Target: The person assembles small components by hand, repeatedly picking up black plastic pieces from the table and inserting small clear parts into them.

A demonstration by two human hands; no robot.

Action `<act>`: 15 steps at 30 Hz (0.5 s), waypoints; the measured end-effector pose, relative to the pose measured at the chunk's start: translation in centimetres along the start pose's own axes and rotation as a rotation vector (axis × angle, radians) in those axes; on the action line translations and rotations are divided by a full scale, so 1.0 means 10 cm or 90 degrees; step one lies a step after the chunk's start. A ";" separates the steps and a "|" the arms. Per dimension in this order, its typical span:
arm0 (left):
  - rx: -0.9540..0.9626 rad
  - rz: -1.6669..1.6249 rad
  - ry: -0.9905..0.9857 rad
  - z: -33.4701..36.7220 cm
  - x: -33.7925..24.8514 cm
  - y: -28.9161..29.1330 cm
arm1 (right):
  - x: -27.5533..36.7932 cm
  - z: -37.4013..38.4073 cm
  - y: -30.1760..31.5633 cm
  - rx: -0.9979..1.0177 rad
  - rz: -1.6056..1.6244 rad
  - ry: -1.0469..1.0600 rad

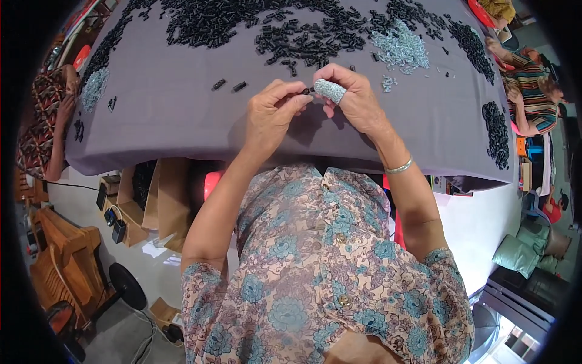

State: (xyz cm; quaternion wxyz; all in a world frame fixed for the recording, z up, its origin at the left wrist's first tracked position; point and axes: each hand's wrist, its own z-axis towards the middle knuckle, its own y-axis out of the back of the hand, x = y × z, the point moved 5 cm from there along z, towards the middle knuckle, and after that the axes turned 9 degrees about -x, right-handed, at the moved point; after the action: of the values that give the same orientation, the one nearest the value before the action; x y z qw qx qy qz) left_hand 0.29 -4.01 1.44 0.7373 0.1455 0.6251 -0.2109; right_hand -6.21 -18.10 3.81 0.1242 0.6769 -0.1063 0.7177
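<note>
Over the near part of the cloth my two hands meet. My left hand [271, 115] pinches a small black plastic piece [307, 91] between thumb and fingertips. Close against it, my right hand [362, 104] has its fingers drawn together, and a speckled grey-white cover [330, 90] wraps one of its digits. That cover hides whether the right fingertips grip the same piece or something smaller. Two loose black cylindrical pieces [240, 87] lie left of my hands. Beyond them spreads a large heap of similar black pieces [306, 39].
A grey cloth [163, 103] covers the table. Small pale silvery pieces are piled at right [401, 47] and at far left [95, 90]. People sit at both sides, one in a striped top [535, 91]. Cardboard boxes [173, 197] and a wooden chair [63, 261] stand lower left.
</note>
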 end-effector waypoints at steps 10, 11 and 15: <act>0.016 0.008 -0.017 -0.02 -0.01 -0.04 | -0.01 0.04 -0.02 0.015 -0.036 -0.002; 0.016 0.008 -0.017 -0.02 -0.01 -0.04 | -0.01 0.05 -0.01 0.024 -0.058 0.002; 0.018 0.025 -0.021 -0.03 0.00 -0.05 | 0.00 0.06 -0.03 0.025 -0.090 0.027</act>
State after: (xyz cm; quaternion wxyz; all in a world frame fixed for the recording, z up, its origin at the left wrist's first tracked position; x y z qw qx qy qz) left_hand -0.20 -4.27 1.44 0.7495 0.1650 0.6065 -0.2076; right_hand -5.57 -18.04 3.85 0.1632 0.6695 -0.0414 0.7235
